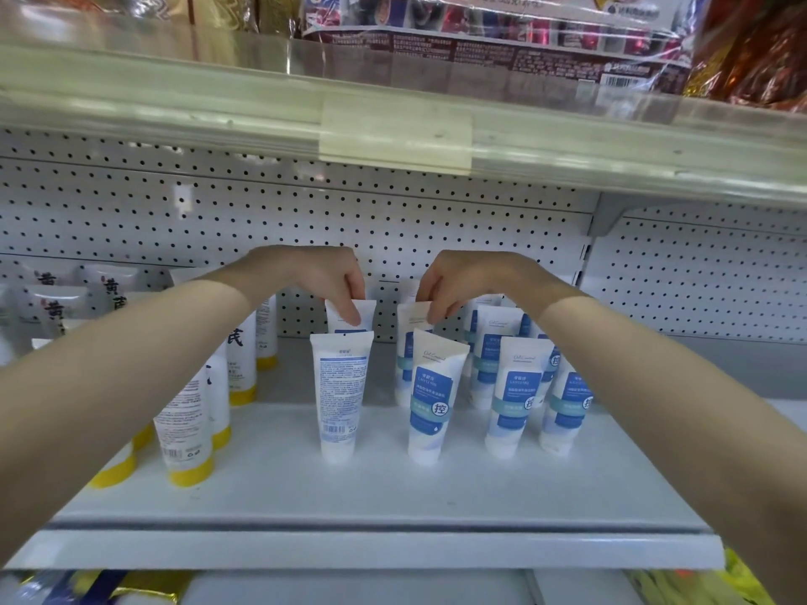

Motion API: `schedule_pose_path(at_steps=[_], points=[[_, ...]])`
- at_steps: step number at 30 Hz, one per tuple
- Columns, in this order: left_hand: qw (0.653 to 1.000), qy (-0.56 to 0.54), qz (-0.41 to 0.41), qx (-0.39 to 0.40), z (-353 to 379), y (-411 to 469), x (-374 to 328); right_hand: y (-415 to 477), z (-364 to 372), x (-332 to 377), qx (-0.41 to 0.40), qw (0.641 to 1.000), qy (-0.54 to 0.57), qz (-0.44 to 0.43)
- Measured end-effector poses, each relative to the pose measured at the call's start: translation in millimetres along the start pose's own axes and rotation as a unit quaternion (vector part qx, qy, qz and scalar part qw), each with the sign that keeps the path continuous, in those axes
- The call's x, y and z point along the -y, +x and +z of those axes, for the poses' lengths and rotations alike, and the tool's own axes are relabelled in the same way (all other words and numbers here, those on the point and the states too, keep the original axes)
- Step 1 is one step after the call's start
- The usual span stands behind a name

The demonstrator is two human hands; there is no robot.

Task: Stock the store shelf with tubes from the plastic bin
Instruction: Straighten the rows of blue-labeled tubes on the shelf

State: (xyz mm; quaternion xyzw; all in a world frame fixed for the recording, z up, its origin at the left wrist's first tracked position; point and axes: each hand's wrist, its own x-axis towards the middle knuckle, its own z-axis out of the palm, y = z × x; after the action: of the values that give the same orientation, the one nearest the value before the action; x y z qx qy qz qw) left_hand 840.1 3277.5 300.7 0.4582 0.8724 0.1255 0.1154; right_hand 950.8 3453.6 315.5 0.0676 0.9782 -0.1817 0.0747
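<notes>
White perforated pegboard (131, 211) backs a white metal store shelf (349, 495). Near the shelf's back edge, the left hand (323, 277) pinches the crimped top of an upright white plastic tube with a blue label (366, 314). The right hand (467, 281) pinches the top of a second blue-labelled white tube (410, 318) just beside it. More blue-labelled tubes (511, 395) stand toward the front and right. Yellow-capped white tubes (187, 430) stand near the left edge.

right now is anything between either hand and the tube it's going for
No. The left hand pinches the top of the left back tube, the right hand the right back tube. The front-row tubes stand nearer the camera, below both hands.
</notes>
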Motion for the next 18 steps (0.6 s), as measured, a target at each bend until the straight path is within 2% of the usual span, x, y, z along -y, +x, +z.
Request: schedule_pose_path(at_steps=[4,7,18], points=[[1.0,0.013,0.004,-0.007,5,1,1,1,7,1,-0.043,0.997,-0.068,0.002],[1.0,0.011,0.005,-0.017,5,1,3,3,10,-2,-0.075,0.994,-0.077,0.005],[0.999,0.012,0.018,-0.036,6,10,9,9,10,-5,-0.088,0.993,-0.076,0.003]])
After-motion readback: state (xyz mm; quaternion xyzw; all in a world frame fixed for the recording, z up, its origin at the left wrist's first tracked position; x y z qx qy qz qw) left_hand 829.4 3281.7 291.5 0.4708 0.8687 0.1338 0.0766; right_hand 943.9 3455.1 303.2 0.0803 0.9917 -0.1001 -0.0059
